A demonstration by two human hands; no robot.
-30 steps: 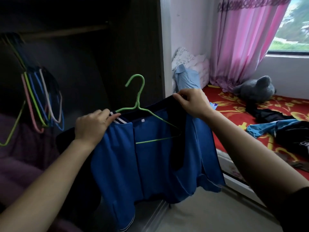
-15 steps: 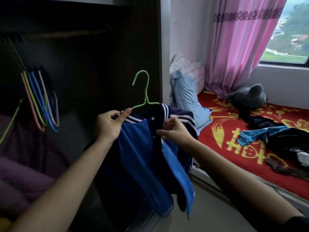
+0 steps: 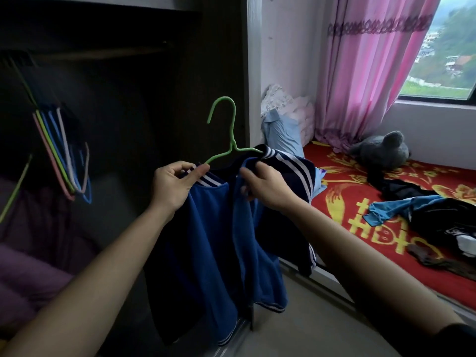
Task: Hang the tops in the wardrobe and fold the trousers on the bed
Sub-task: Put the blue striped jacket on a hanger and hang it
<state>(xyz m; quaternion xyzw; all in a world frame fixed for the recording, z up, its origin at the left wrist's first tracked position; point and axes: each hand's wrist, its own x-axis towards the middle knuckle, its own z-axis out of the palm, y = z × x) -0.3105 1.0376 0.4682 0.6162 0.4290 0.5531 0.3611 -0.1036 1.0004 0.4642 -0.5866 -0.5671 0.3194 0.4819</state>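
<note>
A blue jacket (image 3: 213,240) with a navy, white-striped collar hangs on a green hanger (image 3: 229,130) in front of the open dark wardrobe (image 3: 123,99). My left hand (image 3: 175,184) pinches the left side of the collar against the hanger's arm. My right hand (image 3: 265,184) grips the right front edge of the jacket just below the collar. The hanger's hook stands free above both hands. The wardrobe rail (image 3: 103,54) runs above and to the left.
Several empty coloured hangers (image 3: 64,155) hang at the rail's left end. Purple bedding (image 3: 28,274) lies low in the wardrobe. The red bed (image 3: 345,191) at the right holds a pile of dark and blue clothes (image 3: 427,212), a grey plush toy (image 3: 378,150) and pillows. A pink curtain covers the window.
The jacket was spread wide between both hands a second ago. My right hand has come in from the shoulder to the front edge near the collar, and the jacket now hangs folded together.
</note>
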